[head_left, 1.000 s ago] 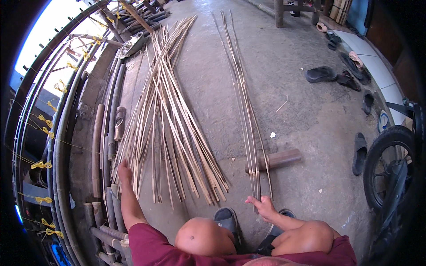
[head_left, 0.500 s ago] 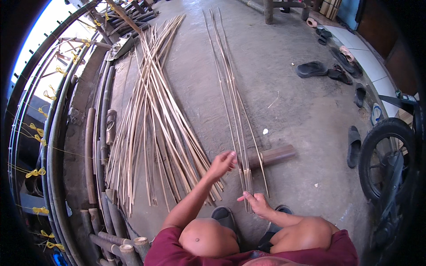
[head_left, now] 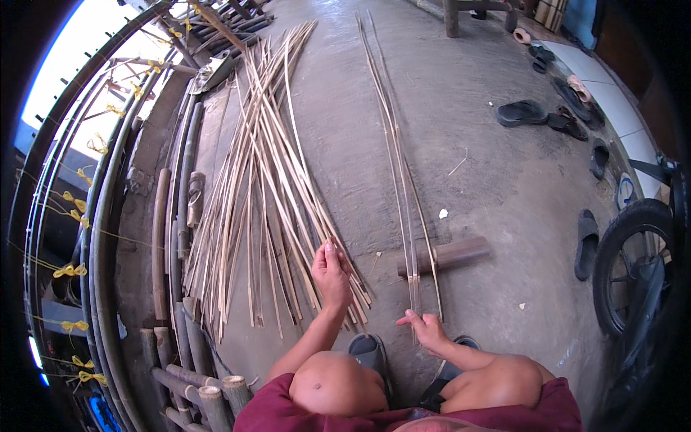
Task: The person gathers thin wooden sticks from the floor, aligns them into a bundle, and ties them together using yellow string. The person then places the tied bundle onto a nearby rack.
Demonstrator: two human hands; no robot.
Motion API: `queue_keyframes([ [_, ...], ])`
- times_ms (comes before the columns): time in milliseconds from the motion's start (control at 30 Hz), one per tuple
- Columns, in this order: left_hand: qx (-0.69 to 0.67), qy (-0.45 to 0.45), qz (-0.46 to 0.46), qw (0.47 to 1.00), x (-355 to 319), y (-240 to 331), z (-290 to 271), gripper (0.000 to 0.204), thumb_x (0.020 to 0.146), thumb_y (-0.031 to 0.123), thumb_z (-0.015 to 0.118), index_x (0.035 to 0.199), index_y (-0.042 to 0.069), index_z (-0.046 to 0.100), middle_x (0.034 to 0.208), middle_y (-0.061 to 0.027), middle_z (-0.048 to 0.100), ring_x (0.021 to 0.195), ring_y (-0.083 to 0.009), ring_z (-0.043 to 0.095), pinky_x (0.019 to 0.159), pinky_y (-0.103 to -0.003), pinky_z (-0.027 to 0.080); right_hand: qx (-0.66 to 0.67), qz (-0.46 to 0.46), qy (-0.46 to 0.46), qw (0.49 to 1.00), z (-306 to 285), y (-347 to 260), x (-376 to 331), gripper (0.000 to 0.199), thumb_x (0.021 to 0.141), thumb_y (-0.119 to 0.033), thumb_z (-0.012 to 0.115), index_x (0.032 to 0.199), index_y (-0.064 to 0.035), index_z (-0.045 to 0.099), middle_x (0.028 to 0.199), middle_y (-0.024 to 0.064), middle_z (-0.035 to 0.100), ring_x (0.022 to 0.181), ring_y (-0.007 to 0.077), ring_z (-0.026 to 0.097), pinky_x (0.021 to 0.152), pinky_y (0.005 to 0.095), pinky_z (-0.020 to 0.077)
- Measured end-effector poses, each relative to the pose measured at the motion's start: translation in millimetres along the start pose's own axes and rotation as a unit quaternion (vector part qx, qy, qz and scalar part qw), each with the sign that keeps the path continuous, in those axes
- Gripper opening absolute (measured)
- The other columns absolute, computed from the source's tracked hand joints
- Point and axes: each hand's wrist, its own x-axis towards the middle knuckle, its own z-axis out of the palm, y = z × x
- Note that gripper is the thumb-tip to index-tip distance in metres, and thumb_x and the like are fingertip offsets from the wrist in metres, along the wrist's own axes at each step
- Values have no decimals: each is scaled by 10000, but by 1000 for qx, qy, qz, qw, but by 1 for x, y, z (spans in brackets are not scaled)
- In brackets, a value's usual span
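Observation:
My left hand (head_left: 332, 277) is closed in a pinch at the right edge of a big pile of long, thin bamboo strips (head_left: 252, 187). A single strip (head_left: 294, 129) seems to run from its fingertips toward the far end of the pile. My right hand (head_left: 426, 333), index finger stretched left, is closed at the near ends of a few bamboo strips (head_left: 408, 237) that lie away from me across the floor. These strips pass over a short brown bamboo piece (head_left: 461, 255). One strip (head_left: 432, 259) ends just beyond my right hand, apart from the fingers.
At left, bamboo poles (head_left: 191, 151) and a frame tied with yellow cord (head_left: 70, 271) line the wall. A low bamboo rack (head_left: 216, 399) stands near my left knee. To the right are several sandals (head_left: 522, 113) and a black wheel (head_left: 637, 266).
My left hand has moved left, from beside the strips at my right hand to the pile's edge. Fewer strips lie at my right hand, which stays nearly in place. The view has shifted slightly.

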Motion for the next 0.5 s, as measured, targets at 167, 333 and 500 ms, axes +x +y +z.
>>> queue_keyframes([
  [167, 83, -1, -17, 996, 33, -7, -31, 196, 998, 252, 544, 1034, 75, 618, 717, 29, 545, 532, -24, 444, 435, -192, 348, 15, -84, 19, 996, 1, 35, 17, 451, 992, -443, 491, 971, -78, 755, 508, -67, 321, 515, 51, 338, 493, 293, 313],
  [333, 88, 45, -19, 995, 72, -31, -60, 178, 984, 238, 564, 1011, 67, 605, 725, 17, 550, 524, -39, 441, 449, -204, 345, 48, -62, 14, 997, -1, 32, 14, 445, 996, -421, 499, 968, -52, 746, 575, -73, 357, 562, 44, 352, 528, 272, 321],
  [500, 77, 61, -52, 994, 100, -58, -64, 171, 985, 218, 553, 976, 52, 597, 716, 11, 547, 529, -48, 451, 448, -206, 355, 50, -42, 7, 998, -3, 21, 7, 464, 1000, -414, 496, 950, -22, 738, 671, -71, 404, 616, 47, 363, 579, 246, 325],
])
